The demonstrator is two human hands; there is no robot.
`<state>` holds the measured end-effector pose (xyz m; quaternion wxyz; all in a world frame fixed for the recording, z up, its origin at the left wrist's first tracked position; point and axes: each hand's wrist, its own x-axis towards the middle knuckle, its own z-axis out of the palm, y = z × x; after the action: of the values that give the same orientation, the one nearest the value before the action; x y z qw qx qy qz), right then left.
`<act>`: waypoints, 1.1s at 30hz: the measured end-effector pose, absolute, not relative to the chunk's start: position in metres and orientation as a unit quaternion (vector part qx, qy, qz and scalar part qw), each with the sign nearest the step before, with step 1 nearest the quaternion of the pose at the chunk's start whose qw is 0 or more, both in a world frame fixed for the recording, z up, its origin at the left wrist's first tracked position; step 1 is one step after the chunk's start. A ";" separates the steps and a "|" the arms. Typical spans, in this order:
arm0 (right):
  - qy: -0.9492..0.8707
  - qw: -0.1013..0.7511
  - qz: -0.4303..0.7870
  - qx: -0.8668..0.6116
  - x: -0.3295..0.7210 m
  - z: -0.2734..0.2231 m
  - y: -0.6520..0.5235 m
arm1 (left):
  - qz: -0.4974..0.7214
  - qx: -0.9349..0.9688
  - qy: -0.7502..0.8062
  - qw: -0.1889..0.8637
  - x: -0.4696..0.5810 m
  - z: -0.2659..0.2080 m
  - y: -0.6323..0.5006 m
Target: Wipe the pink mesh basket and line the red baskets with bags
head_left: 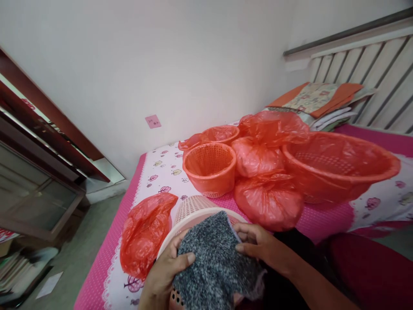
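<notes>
Left hand (166, 269) and right hand (263, 245) both clasp grey fuzzy cloth (214, 262) over pale basket (193, 215) on bed (155, 165). Cloth looks soft, light, floppy; best held by edges.

This is a bedroom in a home. A bed with a pink, dotted, leaf-printed cotton sheet (155, 172) fills the middle of the view and serves as the landmark. At the far end of the bed stands a white slatted wooden headboard (371, 73), and just before it lies a stack of folded orange and floral pillows and linens (319, 103). Beyond the bed rises a plain white plastered wall (161, 56) bearing a small pink paper note (152, 121). To the left of the bed stands a dark brown wooden glass-fronted cabinet (35, 172), with piled papers and books (16, 262) on the grey floor below it.
</notes>
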<state>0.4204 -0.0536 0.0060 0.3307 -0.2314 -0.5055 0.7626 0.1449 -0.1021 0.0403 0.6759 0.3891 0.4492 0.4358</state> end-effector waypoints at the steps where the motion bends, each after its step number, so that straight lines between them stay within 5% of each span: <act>1: -0.498 0.335 0.761 -0.245 0.421 0.006 -0.054 | 0.430 0.400 0.455 0.669 0.144 0.042 -0.101; 6: -0.476 0.423 0.692 -0.341 0.427 0.017 -0.054 | 0.368 0.492 0.449 0.649 0.145 0.055 -0.096; 13: -0.570 0.418 0.609 -0.360 0.420 0.018 -0.059 | 0.341 0.476 0.394 0.709 0.140 0.055 -0.100; 19: -0.640 0.601 0.279 -0.390 0.414 0.021 -0.083 | 0.351 0.474 0.413 0.694 0.139 0.054 -0.100; 28: -0.680 0.300 0.576 -0.341 0.383 0.037 -0.101 | 0.288 0.514 0.409 0.697 0.137 0.056 -0.099; 33: -0.668 0.307 0.569 -0.369 0.376 0.027 -0.097 | 0.319 0.491 0.412 0.698 0.136 0.047 -0.100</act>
<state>0.3760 -0.0974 0.0271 0.3069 -0.3686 -0.6683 0.5686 0.1359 -0.0998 0.0466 0.6982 0.4913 0.4119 0.3185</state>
